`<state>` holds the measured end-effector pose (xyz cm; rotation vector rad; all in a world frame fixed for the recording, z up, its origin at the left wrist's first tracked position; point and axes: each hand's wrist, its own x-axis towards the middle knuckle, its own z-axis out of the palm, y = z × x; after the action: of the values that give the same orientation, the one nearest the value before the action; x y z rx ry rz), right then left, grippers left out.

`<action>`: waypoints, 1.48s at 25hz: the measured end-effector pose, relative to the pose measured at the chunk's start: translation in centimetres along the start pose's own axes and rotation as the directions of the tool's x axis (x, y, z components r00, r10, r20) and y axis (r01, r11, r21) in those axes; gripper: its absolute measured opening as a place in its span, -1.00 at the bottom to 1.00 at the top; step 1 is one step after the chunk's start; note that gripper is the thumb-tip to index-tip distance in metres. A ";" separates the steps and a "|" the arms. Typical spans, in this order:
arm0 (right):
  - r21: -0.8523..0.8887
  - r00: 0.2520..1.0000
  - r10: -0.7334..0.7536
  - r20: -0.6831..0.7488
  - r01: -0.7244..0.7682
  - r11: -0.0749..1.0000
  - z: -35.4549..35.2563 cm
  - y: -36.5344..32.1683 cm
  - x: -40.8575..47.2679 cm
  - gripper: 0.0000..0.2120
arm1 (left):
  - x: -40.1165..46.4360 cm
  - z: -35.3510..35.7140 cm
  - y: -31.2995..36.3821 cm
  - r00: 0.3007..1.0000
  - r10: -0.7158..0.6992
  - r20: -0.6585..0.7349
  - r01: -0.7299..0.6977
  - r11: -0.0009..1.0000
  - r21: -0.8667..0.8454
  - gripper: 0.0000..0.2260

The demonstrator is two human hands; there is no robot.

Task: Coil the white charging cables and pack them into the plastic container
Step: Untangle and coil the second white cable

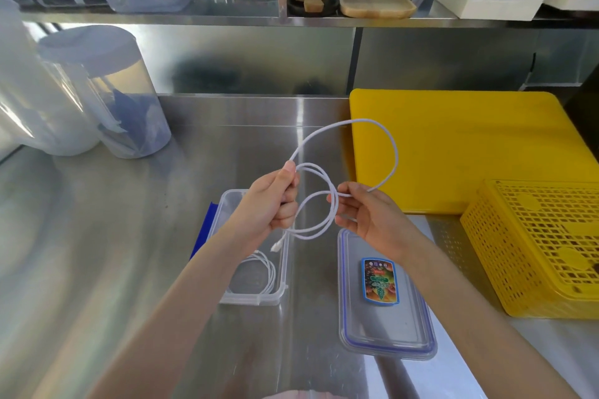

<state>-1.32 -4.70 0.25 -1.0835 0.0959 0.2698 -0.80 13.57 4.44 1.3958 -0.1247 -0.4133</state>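
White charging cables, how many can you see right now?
2. One white cable is held in loops between the left hand and right hand. One coiled cable lies in the open plastic container. The forearm may hide more.

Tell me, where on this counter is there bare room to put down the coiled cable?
Bare steel lies left of the open plastic container, reaching back to the clear jars, and along the near edge before the lid. A narrow strip runs between container and lid. The right is crowded: yellow cutting board and yellow basket. Both hands hold the cable.
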 end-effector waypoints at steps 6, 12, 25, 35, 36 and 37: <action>0.056 0.988 0.076 0.131 -0.084 0.995 1.3 -0.5 -1.9 -0.85 | -0.2 2.0 -0.9 0.998 0.009 -0.068 0.006 0.977 0.215 -0.68; 0.418 0.978 0.107 0.177 -0.173 0.892 2.4 0.4 -2.6 -0.77 | 0.2 3.5 -1.0 0.992 0.029 -0.120 -0.003 0.977 0.215 -0.68; -0.549 1.000 0.005 0.014 0.003 0.836 1.4 0.5 -2.8 -0.75 | 0.7 1.9 -1.9 0.984 0.053 -0.171 -0.034 0.993 0.114 -0.67; -0.136 0.957 -0.147 -0.250 0.116 0.984 -4.3 -2.4 -3.8 -0.71 | 1.7 -4.6 -1.3 0.911 0.073 -0.405 -0.118 0.989 -0.088 -0.69; -0.096 0.947 -0.160 -0.280 0.138 0.986 -5.2 -2.7 -3.9 -0.72 | 1.7 -4.9 -1.4 0.906 0.081 -0.416 -0.110 0.993 -0.046 -0.69; -0.061 0.937 -0.174 -0.304 0.163 0.985 -5.9 -3.0 -3.9 -0.73 | 1.7 -5.1 -1.6 0.902 0.094 -0.421 -0.097 0.995 0.013 -0.69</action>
<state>-3.93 -11.88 0.92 -1.1548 0.2774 -0.0555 2.10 17.48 1.75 1.4349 0.1628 -0.0231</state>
